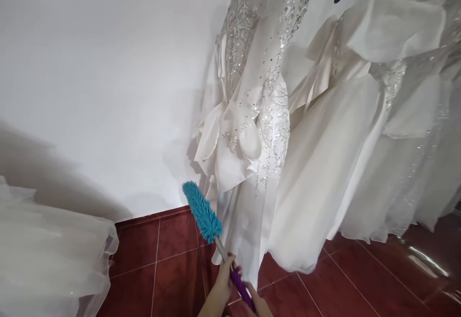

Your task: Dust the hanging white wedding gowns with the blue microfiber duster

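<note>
The duster, teal-headed with a purple handle, slants up from the near bottom centre toward the beaded white gown. Your left hand wraps its shaft, and your right hand clasps the handle below, over red floor tiles.

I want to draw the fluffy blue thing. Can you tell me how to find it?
Start at the white wall, then look down to where the beaded white dress hangs over the red tiled floor. Just left of the dress's hem is the duster, with both hands on its purple handle. It is the only bright turquoise, shaggy thing among all the white fabric.
</note>
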### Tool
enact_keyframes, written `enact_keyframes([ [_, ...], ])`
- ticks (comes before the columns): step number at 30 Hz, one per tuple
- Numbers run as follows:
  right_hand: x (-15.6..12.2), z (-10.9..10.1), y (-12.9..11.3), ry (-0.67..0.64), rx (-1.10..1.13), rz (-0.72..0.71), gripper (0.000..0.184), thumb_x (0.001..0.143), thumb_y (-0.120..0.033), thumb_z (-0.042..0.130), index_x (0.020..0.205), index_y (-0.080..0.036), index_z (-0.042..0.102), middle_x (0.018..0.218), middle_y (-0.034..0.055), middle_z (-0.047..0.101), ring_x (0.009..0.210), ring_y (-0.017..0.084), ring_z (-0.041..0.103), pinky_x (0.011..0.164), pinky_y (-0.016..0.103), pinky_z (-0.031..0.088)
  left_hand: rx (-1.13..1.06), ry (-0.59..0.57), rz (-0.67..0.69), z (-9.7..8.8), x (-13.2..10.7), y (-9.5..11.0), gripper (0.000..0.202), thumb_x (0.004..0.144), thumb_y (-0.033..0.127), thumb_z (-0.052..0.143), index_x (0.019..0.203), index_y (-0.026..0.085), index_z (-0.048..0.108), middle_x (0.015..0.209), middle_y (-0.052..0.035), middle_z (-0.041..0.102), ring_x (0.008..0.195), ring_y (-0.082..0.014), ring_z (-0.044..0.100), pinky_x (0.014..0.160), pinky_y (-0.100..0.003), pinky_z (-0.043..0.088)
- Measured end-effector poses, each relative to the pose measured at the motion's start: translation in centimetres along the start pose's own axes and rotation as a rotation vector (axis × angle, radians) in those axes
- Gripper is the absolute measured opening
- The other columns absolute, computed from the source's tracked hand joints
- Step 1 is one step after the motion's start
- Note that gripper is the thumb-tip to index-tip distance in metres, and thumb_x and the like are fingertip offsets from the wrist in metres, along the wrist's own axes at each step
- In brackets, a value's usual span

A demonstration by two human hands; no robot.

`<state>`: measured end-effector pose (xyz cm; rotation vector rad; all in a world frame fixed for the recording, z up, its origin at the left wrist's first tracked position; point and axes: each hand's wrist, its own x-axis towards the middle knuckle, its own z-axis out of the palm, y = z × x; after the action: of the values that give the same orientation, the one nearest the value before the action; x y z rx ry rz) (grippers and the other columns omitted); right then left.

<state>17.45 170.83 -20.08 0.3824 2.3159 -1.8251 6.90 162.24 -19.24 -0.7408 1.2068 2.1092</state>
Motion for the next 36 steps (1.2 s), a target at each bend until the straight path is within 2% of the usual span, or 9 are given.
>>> enact_keyframes([
  [4, 2.1, -1.3, -5.3, 0.012, -0.079, -0.222, 0.053, 0.087, -0.048, 0.045, 0.132, -0.02, 0.047, 0.072, -0.0001, 0.062, 0.063, 0.019, 0.058, 0.065, 0.034, 0.05, -0.104, -0.093, 0.223, 3.5, -1.7, 7.0, 0.041, 0.059, 0.036, 0.08, 0.089, 0.022, 0.056, 0.052, 0.0087, 0.05, 0.049, -0.0118, 0.057, 0.051, -0.023, 0.04],
  [6, 2.9, -2.0, -8.8, -0.061, -0.075, -0.219, 0.054, 0.09, -0.047, 0.037, 0.138, -0.021, 0.037, 0.055, -0.0097, 0.044, 0.039, 0.013, 0.043, 0.043, 0.028, 0.039, -0.119, -0.172, 0.317, 5.0, -3.1, 11.0, 0.046, 0.057, 0.037, 0.079, 0.093, 0.022, 0.054, 0.055, 0.0089, 0.052, 0.047, -0.0097, 0.053, 0.049, -0.023, 0.038],
  [9, 4.0, -3.1, -13.7, -0.106, -0.112, -0.302, 0.047, 0.091, -0.039, 0.036, 0.134, -0.022, 0.036, 0.059, -0.0109, 0.04, 0.039, 0.011, 0.043, 0.043, 0.026, 0.039, -0.124, -0.256, 0.422, 6.7, -5.1, 15.9, 0.045, 0.056, 0.037, 0.076, 0.09, 0.024, 0.05, 0.052, 0.0119, 0.047, 0.042, -0.0066, 0.044, 0.046, -0.022, 0.035],
  [11, 4.8, -3.7, -16.9, -0.057, -0.244, -0.378, 0.038, 0.088, -0.026, 0.039, 0.125, -0.02, 0.042, 0.068, -0.0065, 0.048, 0.052, 0.013, 0.053, 0.056, 0.028, 0.044, -0.137, -0.287, 0.486, 7.7, -6.1, 17.9, 0.042, 0.056, 0.035, 0.074, 0.087, 0.025, 0.047, 0.049, 0.0137, 0.042, 0.041, -0.0052, 0.039, 0.047, -0.021, 0.035],
  [14, 5.9, -4.1, -21.5, 0.109, -0.56, -0.391, 0.034, 0.078, -0.01, 0.042, 0.11, -0.016, 0.05, 0.086, 0.006, 0.065, 0.077, 0.02, 0.062, 0.066, 0.031, 0.039, -0.166, -0.338, 0.547, 8.9, -7.2, 19.5, 0.038, 0.056, 0.03, 0.072, 0.083, 0.025, 0.045, 0.048, 0.0142, 0.04, 0.043, -0.0049, 0.039, 0.051, -0.021, 0.039],
  [18, 6.9, -3.8, -25.6, 0.2, -0.689, -0.323, 0.031, 0.087, -0.025, 0.045, 0.115, -0.016, 0.052, 0.098, 0.0137, 0.072, 0.082, 0.025, 0.066, 0.06, 0.03, 0.029, -0.126, -0.391, 0.572, 9.6, -8.2, 20.7, 0.035, 0.058, 0.028, 0.07, 0.083, 0.024, 0.046, 0.051, 0.0123, 0.046, 0.05, -0.007, 0.049, 0.058, -0.022, 0.043],
  [24, 7.5, -2.6, -25.8, 0.182, -0.437, -0.449, 0.023, 0.088, -0.031, 0.047, 0.106, -0.017, 0.052, 0.083, 0.0067, 0.067, 0.074, 0.021, 0.061, 0.062, 0.028, 0.033, -0.111, -0.422, 0.611, 9.5, -9.2, 22.8, 0.041, 0.057, 0.026, 0.073, 0.092, 0.021, 0.053, 0.057, 0.0094, 0.053, 0.054, -0.0083, 0.055, 0.058, -0.022, 0.045],
  [29, 7.7, -2.5, -25.6, 0.18, -0.34, -0.472, 0.021, 0.087, -0.034, 0.047, 0.102, -0.02, 0.05, 0.07, -0.001, 0.055, 0.065, 0.02, 0.055, 0.062, 0.028, 0.033, -0.253, -0.482, 0.515, 10.7, -9.1, 23.9, 0.03, 0.061, 0.021, 0.072, 0.081, 0.023, 0.05, 0.045, 0.0151, 0.033, 0.037, -0.0028, 0.031, 0.042, -0.017, 0.029],
  [36, 10.0, -2.7, -20.4, 0.233, -0.461, -0.288, 0.02, 0.089, -0.035, 0.044, 0.104, -0.022, 0.047, 0.08, 0.0036, 0.063, 0.074, 0.023, 0.062, 0.063, 0.028, 0.033, -0.238, -0.468, 0.332, 10.5, -2.6, 20.4, 0.024, 0.068, 0.019, 0.071, 0.078, 0.021, 0.049, 0.047, 0.0153, 0.03, 0.036, -0.001, 0.027, 0.042, -0.017, 0.026],
])
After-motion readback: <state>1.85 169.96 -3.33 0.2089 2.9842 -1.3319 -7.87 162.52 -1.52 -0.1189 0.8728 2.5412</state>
